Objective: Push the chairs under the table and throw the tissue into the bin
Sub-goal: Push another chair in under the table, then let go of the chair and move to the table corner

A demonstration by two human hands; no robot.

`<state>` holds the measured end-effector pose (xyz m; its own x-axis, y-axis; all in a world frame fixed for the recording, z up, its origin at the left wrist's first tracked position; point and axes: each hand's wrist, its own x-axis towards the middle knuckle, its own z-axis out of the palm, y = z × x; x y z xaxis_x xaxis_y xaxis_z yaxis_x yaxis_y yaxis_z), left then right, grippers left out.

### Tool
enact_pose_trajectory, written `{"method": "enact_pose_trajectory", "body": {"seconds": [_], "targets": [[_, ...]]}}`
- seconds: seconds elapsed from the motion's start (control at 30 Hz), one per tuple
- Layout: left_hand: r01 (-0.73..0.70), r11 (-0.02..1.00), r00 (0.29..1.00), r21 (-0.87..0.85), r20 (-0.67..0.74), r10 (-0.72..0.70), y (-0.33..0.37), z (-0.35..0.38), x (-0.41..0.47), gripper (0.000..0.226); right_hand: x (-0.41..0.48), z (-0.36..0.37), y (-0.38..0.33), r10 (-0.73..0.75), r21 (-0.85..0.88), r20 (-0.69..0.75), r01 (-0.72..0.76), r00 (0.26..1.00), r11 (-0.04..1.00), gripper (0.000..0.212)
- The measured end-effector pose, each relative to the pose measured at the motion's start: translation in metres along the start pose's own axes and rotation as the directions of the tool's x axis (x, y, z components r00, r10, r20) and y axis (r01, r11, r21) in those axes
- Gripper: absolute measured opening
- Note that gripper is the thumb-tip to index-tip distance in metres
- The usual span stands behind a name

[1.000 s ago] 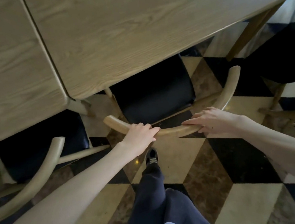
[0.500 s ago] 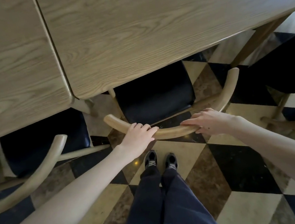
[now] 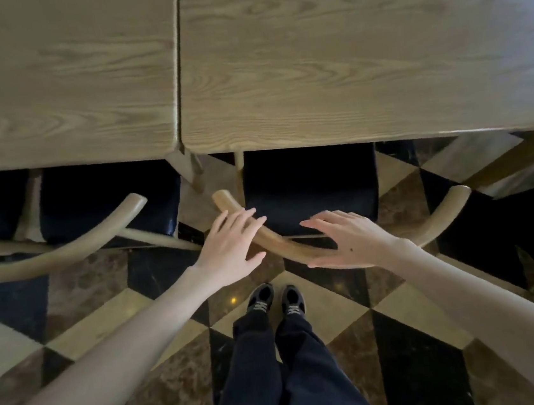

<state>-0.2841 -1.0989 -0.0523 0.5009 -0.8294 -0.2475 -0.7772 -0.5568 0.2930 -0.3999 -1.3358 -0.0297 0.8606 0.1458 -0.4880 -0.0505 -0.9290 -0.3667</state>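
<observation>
Across the top of our view stretch two wooden tables set edge to edge, with a checkered marble floor below. Beneath the right table sits the chair we are working on, its black seat partly tucked under the tabletop and its curved wooden backrest toward us. A second chair stands to the left, also partly under the tables. Our left hand lies over the backrest with fingers spread and loose, gripping nothing. Our right hand hovers flat beside the rail, fingers extended, likewise holding nothing. We see no tissue or bin.
</observation>
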Motion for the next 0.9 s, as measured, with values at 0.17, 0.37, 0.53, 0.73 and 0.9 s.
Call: {"method": "enact_pose_trajectory", "body": {"seconds": [0.17,0.37,0.53,0.73,0.9], "targets": [[0.173,0.985,0.981,-0.008,-0.090,-0.173,-0.015,-0.009,-0.022,0.071,0.037,-0.011,-0.030,-0.135,-0.051,-0.047,0.133,0.990,0.990,0.083],[0.390,0.919,0.907,-0.064,-0.143,-0.395,-0.036,-0.008,-0.070,0.074,0.082,-0.019,-0.081,-0.291,-0.183,-0.048,0.278,0.956,0.943,0.082],[0.539,0.826,0.809,-0.165,-0.172,-0.563,-0.054,0.001,-0.117,0.073,0.110,-0.019,-0.123,-0.369,-0.224,0.006,0.361,0.929,0.905,0.082],[0.659,0.705,0.678,-0.262,-0.197,-0.708,-0.080,0.002,-0.186,0.072,0.138,-0.016,-0.198,-0.456,-0.278,0.060,0.453,0.888,0.847,0.078],[0.720,0.620,0.601,-0.312,-0.165,-0.782,-0.113,0.004,-0.241,0.072,0.160,-0.007,-0.262,-0.500,-0.307,0.101,0.505,0.860,0.807,0.079]]}}
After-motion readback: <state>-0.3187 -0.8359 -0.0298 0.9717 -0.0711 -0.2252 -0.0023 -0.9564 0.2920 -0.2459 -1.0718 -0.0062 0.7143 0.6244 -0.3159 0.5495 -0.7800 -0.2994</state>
